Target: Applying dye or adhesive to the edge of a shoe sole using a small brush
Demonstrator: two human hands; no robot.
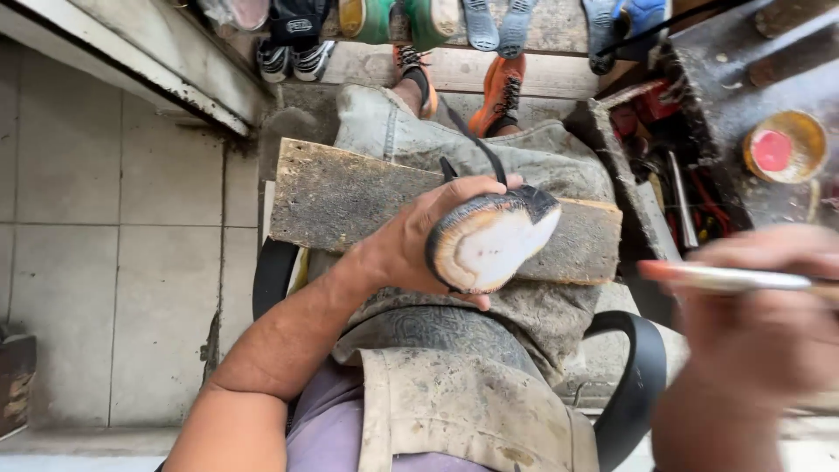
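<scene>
My left hand (418, 234) grips a shoe (494, 240) turned sole-up, its pale underside rimmed with dark, resting over a worn wooden board (350, 201) laid across my lap. A black strap runs up from the shoe. My right hand (760, 315), blurred at the right edge, holds a thin brush (725, 278) with a reddish tip pointing left toward the shoe, a short gap apart from it.
A small round tin (785, 147) with red contents sits on a dirty workbench at upper right. A box of tools (673, 175) lies beside the board. Several shoes (393, 22) line a shelf at the top. Tiled floor (114, 262) spreads to the left.
</scene>
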